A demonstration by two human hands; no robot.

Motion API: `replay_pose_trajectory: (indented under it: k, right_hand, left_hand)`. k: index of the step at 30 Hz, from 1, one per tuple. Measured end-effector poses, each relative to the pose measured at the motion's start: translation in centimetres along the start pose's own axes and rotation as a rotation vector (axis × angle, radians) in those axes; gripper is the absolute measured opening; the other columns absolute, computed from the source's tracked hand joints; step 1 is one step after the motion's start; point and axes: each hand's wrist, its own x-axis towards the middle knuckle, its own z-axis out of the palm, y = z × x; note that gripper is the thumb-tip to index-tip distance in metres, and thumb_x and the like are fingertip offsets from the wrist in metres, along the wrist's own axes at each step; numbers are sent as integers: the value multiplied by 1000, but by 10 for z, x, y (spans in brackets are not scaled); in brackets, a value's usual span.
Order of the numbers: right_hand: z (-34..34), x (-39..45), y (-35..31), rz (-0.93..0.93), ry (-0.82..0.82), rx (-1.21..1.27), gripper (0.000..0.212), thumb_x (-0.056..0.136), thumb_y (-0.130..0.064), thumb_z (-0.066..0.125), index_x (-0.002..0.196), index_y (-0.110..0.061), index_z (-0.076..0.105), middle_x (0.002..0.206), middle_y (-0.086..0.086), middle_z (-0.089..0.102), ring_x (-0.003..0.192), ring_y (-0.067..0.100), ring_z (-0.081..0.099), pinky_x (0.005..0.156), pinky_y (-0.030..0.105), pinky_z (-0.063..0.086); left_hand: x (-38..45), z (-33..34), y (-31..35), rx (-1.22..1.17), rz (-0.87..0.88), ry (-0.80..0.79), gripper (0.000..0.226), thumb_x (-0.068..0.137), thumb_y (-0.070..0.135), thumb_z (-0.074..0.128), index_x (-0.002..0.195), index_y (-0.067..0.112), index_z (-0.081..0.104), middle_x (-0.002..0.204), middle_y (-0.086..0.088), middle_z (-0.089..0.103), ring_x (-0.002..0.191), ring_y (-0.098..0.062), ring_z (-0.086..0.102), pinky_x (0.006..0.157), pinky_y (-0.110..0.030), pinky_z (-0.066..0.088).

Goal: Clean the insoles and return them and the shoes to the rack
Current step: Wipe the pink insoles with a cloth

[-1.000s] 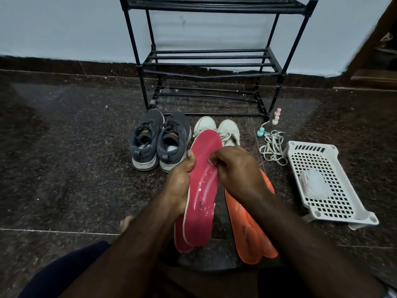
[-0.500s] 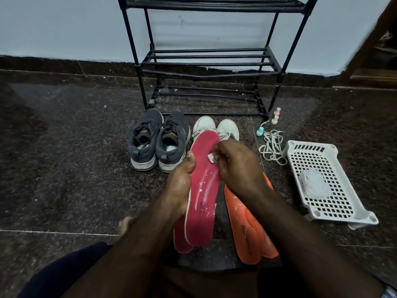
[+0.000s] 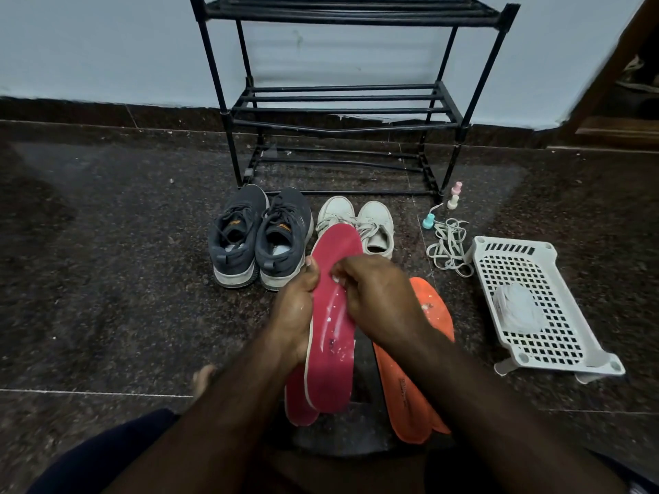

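My left hand (image 3: 294, 308) grips a red insole (image 3: 333, 351) by its left edge and holds it upright over the floor. Against its face my right hand (image 3: 374, 301) pinches a small white wipe (image 3: 335, 279). White smears streak the insole. A second red insole (image 3: 299, 401) lies behind it. Two orange insoles (image 3: 410, 397) lie on the floor under my right forearm. Grey shoes (image 3: 260, 237) and white shoes (image 3: 371, 222) stand in front of the black rack (image 3: 342, 108).
A white perforated basket (image 3: 535, 301) holding a pale wad sits on the floor at the right. A tangle of white laces (image 3: 449, 247) and small pastel bottles (image 3: 454, 196) lie near the rack's right leg. The floor is dark stone.
My right hand has slid the wipe slightly down the insole. My left hand keeps its hold.
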Motion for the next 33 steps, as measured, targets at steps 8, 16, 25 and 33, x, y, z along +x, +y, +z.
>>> replay_pose_trajectory:
  k: [8,16,25,33]
  right_hand:
    - [-23,9,1,282,4,509,18,85,-7,70,96,-21,73,91,-6,71,77,2,64,69,17,51]
    - [-50,19,17,420,67,799,25,84,3,67,89,-21,70,98,3,73,90,22,71,83,36,56]
    - [-37,15,20,206,129,289,21,85,-13,72,103,-23,75,97,-11,66,91,-1,60,84,18,49]
    - [-22,12,13,2,31,9,25,86,-5,58,105,-9,74,95,7,67,84,24,65,73,30,53]
  left_hand:
    - [3,-7,5,9,-22,-52,61,99,55,42,123,3,63,107,-22,72,96,-34,71,90,-47,55]
    - [4,-9,8,-30,-24,-88,69,101,60,37,138,4,53,134,-21,62,130,-36,55,104,-58,45]
    - [2,-7,7,24,-37,-85,62,101,52,44,136,2,55,130,-24,63,121,-36,62,106,-56,45]
    - [-5,-2,5,2,-81,-130,53,104,46,40,130,4,60,126,-23,66,112,-37,65,106,-54,45]
